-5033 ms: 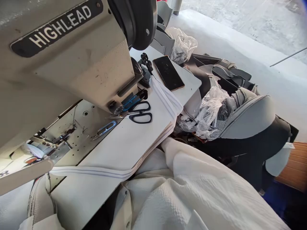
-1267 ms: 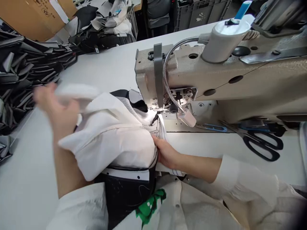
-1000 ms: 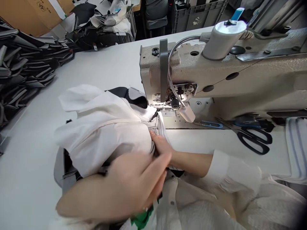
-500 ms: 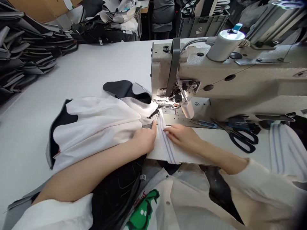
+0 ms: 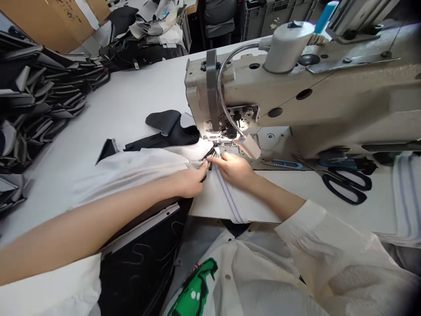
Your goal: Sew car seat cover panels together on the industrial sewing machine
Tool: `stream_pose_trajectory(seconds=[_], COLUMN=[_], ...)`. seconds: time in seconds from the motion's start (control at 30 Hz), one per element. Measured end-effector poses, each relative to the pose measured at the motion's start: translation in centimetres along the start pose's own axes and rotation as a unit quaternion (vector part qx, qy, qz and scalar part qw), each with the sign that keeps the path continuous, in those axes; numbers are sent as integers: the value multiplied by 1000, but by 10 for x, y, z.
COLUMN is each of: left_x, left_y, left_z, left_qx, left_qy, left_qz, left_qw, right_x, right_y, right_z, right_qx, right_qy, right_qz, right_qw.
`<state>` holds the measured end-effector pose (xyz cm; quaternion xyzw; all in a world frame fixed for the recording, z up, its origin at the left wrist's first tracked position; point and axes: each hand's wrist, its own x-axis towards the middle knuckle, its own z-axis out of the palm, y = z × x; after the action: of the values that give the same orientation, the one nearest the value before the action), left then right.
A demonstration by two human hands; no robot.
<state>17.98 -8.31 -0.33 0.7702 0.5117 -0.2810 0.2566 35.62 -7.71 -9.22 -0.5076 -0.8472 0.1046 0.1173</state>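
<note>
My left hand point(image 5: 190, 181) presses and pinches the edge of a white and black fabric piece point(image 5: 144, 166) close in front of the presser foot point(image 5: 217, 142). My right hand point(image 5: 237, 170) meets its fingertips there, with fingers closed on a white strip with purple stripes point(image 5: 230, 198). The strip runs from the needle area down over the table's front edge. Some of the fabric edges lie hidden under my fingers. The sewing machine point(image 5: 250, 87) has its lamp point(image 5: 248, 146) lit over the seam.
Black-handled scissors point(image 5: 345, 184) and blue thread snips point(image 5: 286, 164) lie right of my right hand. A striped white roll point(image 5: 408, 197) sits at the right edge. Stacked dark pieces point(image 5: 49, 96) stand at left; a cardboard box point(image 5: 59, 22) is behind.
My right hand has moved up the strip towards the needle and my left fingertips. The fabric has shifted, its left end now lying differently. The view has turned slightly.
</note>
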Motion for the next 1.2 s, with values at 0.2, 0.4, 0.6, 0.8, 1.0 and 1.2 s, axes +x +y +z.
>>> stream_pose_trajectory(seconds=[0.2, 0.4, 0.6, 0.8, 1.0, 1.2], left_x=[10, 9, 9, 13, 12, 12], left_y=[-17, -4, 7, -6, -6, 2], left_z=[33, 27, 23, 31, 28, 22], left_qx=[-242, -173, -85, -137, -147, -129], left_qy=[86, 51, 25, 47, 47, 28], left_qz=[124, 84, 89, 109, 121, 109], left_qw=[958, 980, 992, 983, 981, 985], right_x=[-2, 7, 7, 9, 8, 10], right_y=[21, 15, 7, 1, 4, 6], right_z=[9, 10, 10, 11, 22, 17], right_qx=[30, 8, -41, -62, 15, 24], right_qy=[108, 94, 106, 106, 115, 90], right_qz=[32, 53, 61, 59, 22, -35], right_qw=[993, 994, 992, 991, 993, 995])
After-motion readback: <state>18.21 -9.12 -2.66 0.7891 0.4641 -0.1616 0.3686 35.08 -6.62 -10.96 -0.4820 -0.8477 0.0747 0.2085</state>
